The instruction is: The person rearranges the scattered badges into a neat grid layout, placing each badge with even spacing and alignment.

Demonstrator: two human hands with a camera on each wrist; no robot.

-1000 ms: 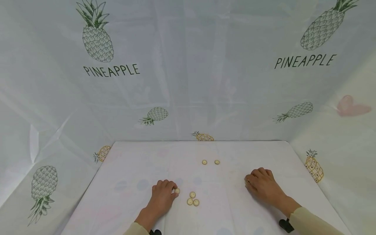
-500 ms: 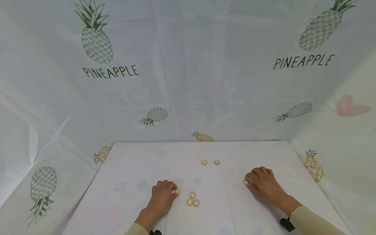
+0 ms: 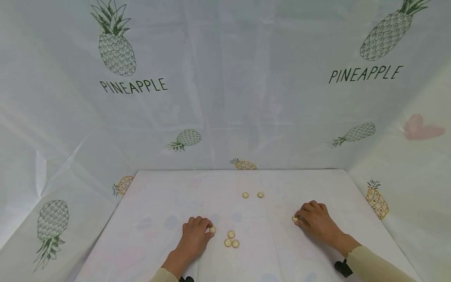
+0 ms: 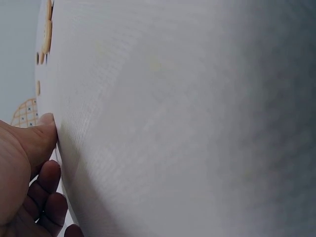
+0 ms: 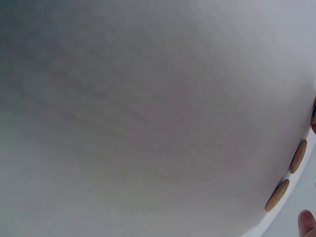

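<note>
My left hand (image 3: 193, 237) is at the left middle of the table, a pale round button (image 3: 212, 230) pinched between thumb and forefinger. To its right, several similar buttons (image 3: 231, 234) include a close group of three lying flat. On the right side, my right hand (image 3: 317, 223) holds another button (image 3: 294, 219) at its right edge with thumb and fingertips. In the left wrist view the thumb (image 4: 42, 133) is low against the cloth, its button not clearly visible. The right wrist view shows only a fingertip (image 5: 306, 222) near two buttons (image 5: 298, 156) seen edge-on.
Two more buttons (image 3: 245, 195) lie apart from each other toward the back of the table. White cloth covers the tabletop (image 3: 169, 188). Behind it and at both sides hangs a sheet (image 3: 239, 98) printed with pineapples.
A second ago my right fingers covered most of their button; they have since drawn back slightly, so more of it shows. My left hand and the other buttons have stayed put.
</note>
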